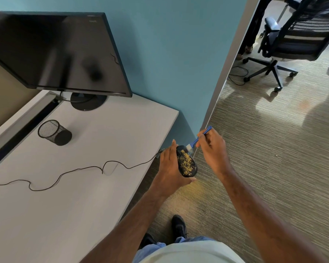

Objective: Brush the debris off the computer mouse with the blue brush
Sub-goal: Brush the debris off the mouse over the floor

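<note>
A black computer mouse [187, 161] speckled with yellow debris is held off the desk's right edge, above the carpet. My left hand [170, 168] grips it from the left side and below. Its thin black cable [80, 168] trails back across the white desk. My right hand [212, 149] holds a small blue brush [198, 137] by its handle. The brush's pale bristles touch the far end of the mouse.
The white desk [74, 196] carries a dark monitor [53, 52] at the back and a black mesh cup [54, 132] lying on its side. A teal partition wall [169, 63] stands behind. An office chair [285, 40] sits on the carpet at upper right. My shoes [179, 226] are below.
</note>
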{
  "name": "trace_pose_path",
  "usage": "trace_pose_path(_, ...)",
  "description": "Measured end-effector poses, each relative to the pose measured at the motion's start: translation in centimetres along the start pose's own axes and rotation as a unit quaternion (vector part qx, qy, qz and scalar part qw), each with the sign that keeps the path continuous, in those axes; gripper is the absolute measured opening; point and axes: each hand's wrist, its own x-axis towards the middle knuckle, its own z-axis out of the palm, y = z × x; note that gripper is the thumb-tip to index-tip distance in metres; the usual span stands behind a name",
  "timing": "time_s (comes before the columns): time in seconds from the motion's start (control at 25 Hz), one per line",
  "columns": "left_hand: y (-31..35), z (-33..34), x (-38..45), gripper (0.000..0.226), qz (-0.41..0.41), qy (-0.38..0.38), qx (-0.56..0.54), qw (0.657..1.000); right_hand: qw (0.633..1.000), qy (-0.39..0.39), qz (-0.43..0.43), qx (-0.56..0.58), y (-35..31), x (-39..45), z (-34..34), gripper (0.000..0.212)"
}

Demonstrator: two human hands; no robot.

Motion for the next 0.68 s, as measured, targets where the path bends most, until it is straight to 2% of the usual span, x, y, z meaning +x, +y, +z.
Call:
trace_pose_path(0.2, 0.1, 0.2, 0.0, 0.147, 0.000, 0.002, 0.002, 1.000, 0.999, -0.034, -0.003, 0.020, -0.2, -0.2, 0.2, 0.017)
trace_pose_path(0.36, 0.1, 0.1, -0.1, 0.146, -0.003, 0.002, -0.001, 1.000, 1.000, -0.002, 0.018, 0.023, 0.2, -0.1, -0.2, 0.018)
trace_pose_path(0.52, 0.3, 0.0, 0.0, 0.145, -0.005, -0.005, -0.011, 1.000, 0.999, -0.034, 0.001, 0.030, 0.4, -0.3, -0.1, 0.017)
trace_pose_path(0.68, 0.3, -0.2, 0.1, 0.144, -0.006, -0.010, -0.014, 1.000, 0.999, 0.006, 0.027, 0.029, 1.1, 0.0, -0.5, 0.019)
